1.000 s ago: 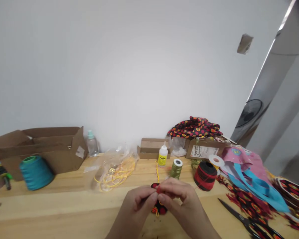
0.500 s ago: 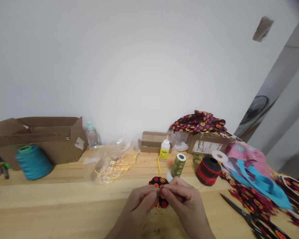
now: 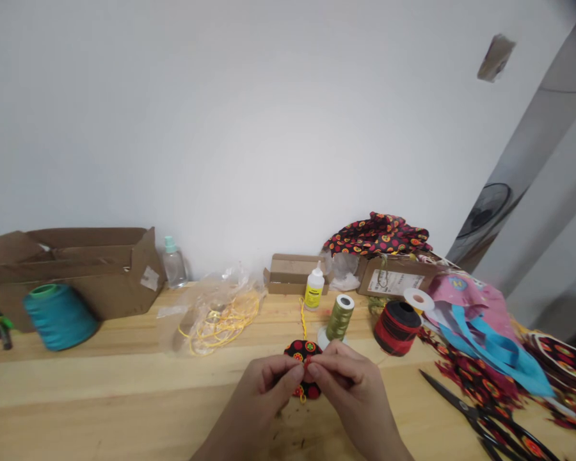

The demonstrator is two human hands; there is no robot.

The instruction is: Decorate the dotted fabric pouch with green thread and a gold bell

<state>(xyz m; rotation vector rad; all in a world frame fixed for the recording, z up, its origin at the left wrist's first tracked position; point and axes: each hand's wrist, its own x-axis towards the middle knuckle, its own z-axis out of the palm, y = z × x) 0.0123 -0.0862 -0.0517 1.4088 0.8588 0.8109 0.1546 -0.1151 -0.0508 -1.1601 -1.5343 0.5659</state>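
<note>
My left hand point(image 3: 272, 383) and my right hand point(image 3: 348, 383) meet fingertip to fingertip near the front of the table. Between them they pinch a small bunch of red thread point(image 3: 308, 362). Directly behind and below the fingers lies a round black patterned fabric piece point(image 3: 300, 348) with red and orange dots. A yellow cord point(image 3: 304, 320) runs from its top, and a small yellow loop point(image 3: 303, 399) shows at its bottom. My hands cover part of the fabric piece. Just beyond my right hand stands a spool of olive green thread point(image 3: 340, 319).
Black scissors point(image 3: 470, 413) lie at right beside patterned fabric scraps point(image 3: 489, 381) and a blue ribbon point(image 3: 504, 358). A red and black spool point(image 3: 397, 328), a glue bottle point(image 3: 314, 289) and a small cardboard box point(image 3: 292, 275) stand behind. At left are a teal thread cone point(image 3: 60, 318) and bagged yellow cord point(image 3: 225, 323).
The whole view has shifted slightly, so things sit a little farther left. Both hands keep their pinch on the red thread, whose bunch shows more clearly between the fingertips now.
</note>
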